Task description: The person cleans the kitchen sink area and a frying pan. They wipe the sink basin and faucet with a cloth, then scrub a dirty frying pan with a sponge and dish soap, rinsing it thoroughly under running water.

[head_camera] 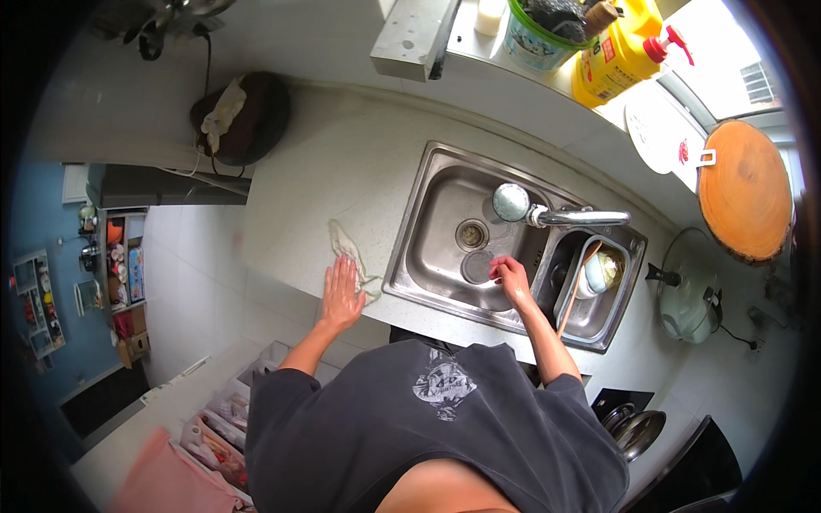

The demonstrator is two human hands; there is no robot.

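My left hand [343,295] lies flat on the pale countertop at the sink's left. Beneath its fingers and palm is a crumpled white cloth [344,242] with a greenish edge, pressed but not gripped. Over the large basin of the stainless steel sink [436,211], my right hand [511,280] pinches the edge of a round grey disc [475,267], which looks like a drain strainer. Just beyond the disc is the sink drain [471,235]. The chrome faucet [577,218] reaches over the basin with a round head [511,202].
In the small right basin sits a rectangular tub [583,315] holding a wooden-handled utensil and dishes. A yellow pump bottle [612,64] and green-rimmed bucket [535,48] stand on the windowsill. A wooden board [745,192] and glass lid [689,308] are rightward; a dark pan-like object [263,115] is far left.
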